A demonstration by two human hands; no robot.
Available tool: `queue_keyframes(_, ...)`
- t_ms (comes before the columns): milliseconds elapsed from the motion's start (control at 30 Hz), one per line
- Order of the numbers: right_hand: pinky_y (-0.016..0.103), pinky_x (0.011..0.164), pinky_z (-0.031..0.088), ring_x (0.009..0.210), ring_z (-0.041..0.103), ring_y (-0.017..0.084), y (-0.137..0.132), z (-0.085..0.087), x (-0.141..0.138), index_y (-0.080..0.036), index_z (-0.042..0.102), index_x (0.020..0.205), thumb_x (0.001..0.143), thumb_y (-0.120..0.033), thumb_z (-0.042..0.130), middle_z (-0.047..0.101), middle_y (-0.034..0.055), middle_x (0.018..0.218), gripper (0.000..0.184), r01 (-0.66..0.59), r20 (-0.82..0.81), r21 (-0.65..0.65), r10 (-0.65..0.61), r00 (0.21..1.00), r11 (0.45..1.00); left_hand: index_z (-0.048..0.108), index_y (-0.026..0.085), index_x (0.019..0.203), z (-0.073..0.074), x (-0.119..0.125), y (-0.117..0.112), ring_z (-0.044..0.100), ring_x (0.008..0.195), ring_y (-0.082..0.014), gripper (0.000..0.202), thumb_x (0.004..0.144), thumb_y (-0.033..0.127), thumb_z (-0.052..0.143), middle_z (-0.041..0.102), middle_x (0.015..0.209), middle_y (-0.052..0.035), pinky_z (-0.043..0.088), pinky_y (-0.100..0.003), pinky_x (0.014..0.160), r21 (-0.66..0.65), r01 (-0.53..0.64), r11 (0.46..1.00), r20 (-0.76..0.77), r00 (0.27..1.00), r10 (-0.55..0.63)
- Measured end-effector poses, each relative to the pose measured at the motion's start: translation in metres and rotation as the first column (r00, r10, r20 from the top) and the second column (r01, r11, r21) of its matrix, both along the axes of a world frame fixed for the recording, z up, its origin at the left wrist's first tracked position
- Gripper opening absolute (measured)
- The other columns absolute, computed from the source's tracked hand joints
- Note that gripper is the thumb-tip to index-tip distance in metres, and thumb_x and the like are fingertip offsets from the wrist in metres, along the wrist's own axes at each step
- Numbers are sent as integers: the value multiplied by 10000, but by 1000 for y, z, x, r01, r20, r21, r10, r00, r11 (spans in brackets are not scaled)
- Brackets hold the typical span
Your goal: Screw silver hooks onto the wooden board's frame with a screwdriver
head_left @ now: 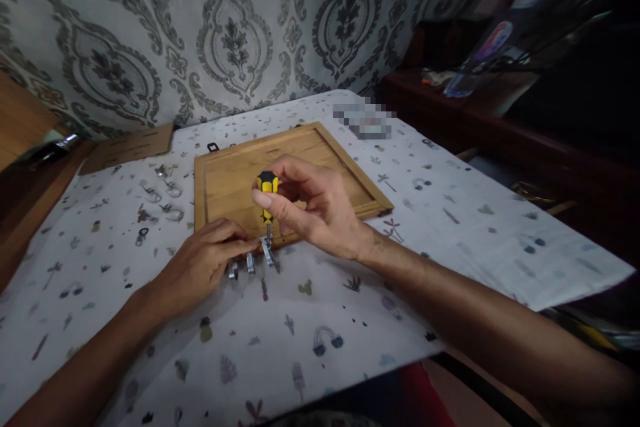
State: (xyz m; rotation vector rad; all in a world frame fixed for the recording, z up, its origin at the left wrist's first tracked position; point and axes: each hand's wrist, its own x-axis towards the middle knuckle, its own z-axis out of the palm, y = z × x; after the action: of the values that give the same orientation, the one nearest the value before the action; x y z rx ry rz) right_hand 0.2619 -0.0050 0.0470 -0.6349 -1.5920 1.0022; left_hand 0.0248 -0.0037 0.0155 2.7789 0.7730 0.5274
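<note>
A framed wooden board [235, 180] lies flat on the cloth-covered table, with several metal hooks [251, 263] along its near edge. My right hand [320, 210] pinches the yellow and black handle of a small screwdriver [268, 199] between thumb and fingers. The screwdriver stands upright, its tip down at the rightmost hook [269, 253]. My left hand [213, 257] is closed over the board's near left edge, fingertips beside that same hook. Its thumb and the undersides of its fingers are mostly hidden.
Several loose metal hooks [173, 213] lie left of the board on the patterned tablecloth [320, 310]. A flat brown cardboard piece [127, 150] rests at the back left. A blurred-out item [364, 121] is at the back right. Dark furniture [450, 117] stands along the right.
</note>
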Motion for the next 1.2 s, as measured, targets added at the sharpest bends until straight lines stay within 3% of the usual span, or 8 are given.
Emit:
queue_keyframes(267, 217, 436, 293, 474, 396, 57, 1, -3, -1, -222, 479, 779, 925, -493, 765, 360, -98, 606, 420, -29, -5, 0, 29, 1000, 1000, 771, 218, 1184, -1, 1, 0, 691, 942, -195, 446, 1032, 42, 392, 717, 1026, -65, 585, -328, 793, 16, -3, 1000, -14, 1000, 3)
queue_keyframes(433, 213, 442, 323, 484, 431, 61, 3, -3, -1, -210, 525, 837, 887, -483, 810, 428, -96, 614, 398, -104, -19, -23, 104, 994, 994, 777, 212, 1212, -2, -1, 0, 711, 997, -225, 428, 1034, 68, 415, 742, 1094, -81, 616, -372, 844, 6, -19, 1000, -10, 1000, 19)
queue_keyframes(633, 190, 453, 343, 527, 457, 56, 5, 1, 1, -217, 475, 788, 829, -419, 877, 467, -92, 650, 452, -189, -32, -76, 187, 982, 979, 777, 232, 1221, -7, -2, 1, 724, 1054, -218, 467, 1012, 37, 409, 751, 1169, -75, 629, -367, 884, 59, -18, 998, 0, 1000, 18)
queue_keyframes(733, 187, 500, 424, 581, 522, 64, 4, 4, 4, -196, 549, 894, 872, -369, 837, 543, -70, 730, 336, -255, -49, -63, 253, 966, 965, 781, 209, 1207, -6, -1, 0, 725, 1023, -215, 464, 1020, 33, 395, 753, 1145, -91, 631, -353, 846, 78, -17, 997, -14, 1000, 18)
queue_keyframes(867, 189, 519, 454, 586, 551, 70, 3, 6, 8, -177, 630, 1009, 964, -304, 713, 561, -62, 728, 158, -247, 51, -46, 250, 967, 968, 780, 224, 1211, -3, -1, 0, 721, 1004, -217, 420, 1041, 73, 427, 749, 1134, -85, 628, -361, 843, 36, -20, 999, -27, 999, 21)
queue_keyframes(1033, 193, 432, 323, 480, 438, 50, 5, 5, 7, -199, 531, 766, 895, -430, 811, 481, -88, 594, 385, -182, 47, -13, 182, 982, 983, 773, 238, 1227, -4, -2, 1, 714, 1019, -214, 448, 1020, 53, 422, 740, 1121, -77, 625, -357, 851, 6, -23, 1000, -15, 1000, 23)
queue_keyframes(1200, 196, 430, 263, 475, 370, 45, 5, 3, 4, -215, 483, 745, 791, -484, 894, 407, -112, 556, 494, -98, 11, -54, 98, 995, 994, 770, 253, 1225, -10, -3, 0, 709, 1033, -213, 472, 993, 28, 426, 737, 1124, -68, 622, -371, 874, 19, -38, 999, 9, 999, 38)
